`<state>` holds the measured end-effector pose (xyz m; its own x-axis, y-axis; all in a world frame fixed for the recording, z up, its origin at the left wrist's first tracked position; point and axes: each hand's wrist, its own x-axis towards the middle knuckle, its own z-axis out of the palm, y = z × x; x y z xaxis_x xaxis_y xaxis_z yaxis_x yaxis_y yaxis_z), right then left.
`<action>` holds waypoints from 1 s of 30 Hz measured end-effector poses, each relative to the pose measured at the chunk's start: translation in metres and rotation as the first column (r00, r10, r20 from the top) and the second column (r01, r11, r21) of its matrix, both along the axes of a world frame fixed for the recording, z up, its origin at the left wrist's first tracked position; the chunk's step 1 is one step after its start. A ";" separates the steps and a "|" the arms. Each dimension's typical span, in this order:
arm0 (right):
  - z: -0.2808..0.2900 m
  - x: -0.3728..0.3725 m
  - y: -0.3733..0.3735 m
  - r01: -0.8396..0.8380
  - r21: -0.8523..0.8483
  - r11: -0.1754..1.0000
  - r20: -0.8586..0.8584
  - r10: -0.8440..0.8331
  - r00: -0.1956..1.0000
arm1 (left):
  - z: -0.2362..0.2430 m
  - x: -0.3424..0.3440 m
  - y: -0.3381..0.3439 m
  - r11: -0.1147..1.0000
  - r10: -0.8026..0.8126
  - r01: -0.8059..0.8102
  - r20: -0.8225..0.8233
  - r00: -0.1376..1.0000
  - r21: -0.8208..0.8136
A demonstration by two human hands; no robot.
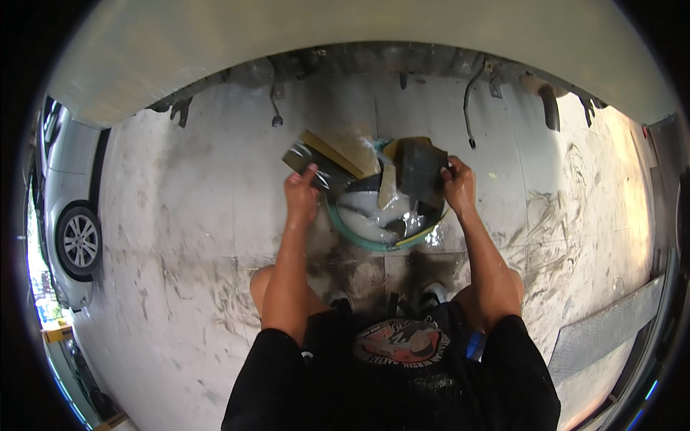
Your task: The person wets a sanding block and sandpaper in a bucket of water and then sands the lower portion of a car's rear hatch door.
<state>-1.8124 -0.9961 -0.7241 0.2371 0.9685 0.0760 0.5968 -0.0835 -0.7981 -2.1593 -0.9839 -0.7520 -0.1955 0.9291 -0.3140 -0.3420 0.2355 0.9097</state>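
A wet dark sheet of sandpaper (332,159), its tan back folded up along one edge, is pinched in my left hand (302,192). Level with it, my right hand (460,185) grips the edge of another dark sandpaper sheet (422,169). Both sheets are over the far part of a round basin with a green rim (359,241), below my hands. Cloudy, foamy water (366,215) fills the basin, and dark pieces show in it. Between the sheets, a tan strip (387,188) hangs down toward the water. Part of the far rim is hidden by the sheets.
A large pale panel (345,21) curves across the top, with brackets and a dangling cable (468,108) below it. On the left stands a silver car (68,172). A textured metal plate (607,330) lies at the right. Dark smears mark the tiled floor (180,237).
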 end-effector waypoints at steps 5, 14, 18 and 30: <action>-0.020 -0.016 0.003 -0.103 -0.010 0.995 -0.372 0.092 0.924 | 0.029 0.000 0.002 0.984 0.064 -0.099 0.232 0.971 0.146; -0.009 -0.056 -0.028 -0.331 0.250 0.910 0.061 0.326 0.943 | 0.030 -0.008 -0.004 0.983 0.045 -0.084 0.227 0.973 0.165; -0.047 -0.071 -0.068 -0.657 -0.171 0.734 0.133 0.678 0.723 | 0.028 -0.011 -0.004 0.977 0.043 -0.088 0.226 0.973 0.195; -0.051 -0.061 -0.020 -0.293 -0.059 0.954 0.059 0.296 0.953 | 0.036 -0.011 -0.014 0.989 -0.091 0.080 0.084 0.992 0.124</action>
<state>-1.8729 -1.0157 -0.7751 -0.0633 0.9975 0.0328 0.6518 0.0662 -0.7555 -2.1699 -0.9982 -0.7158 -0.0898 0.9732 -0.2119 -0.4059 0.1585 0.9001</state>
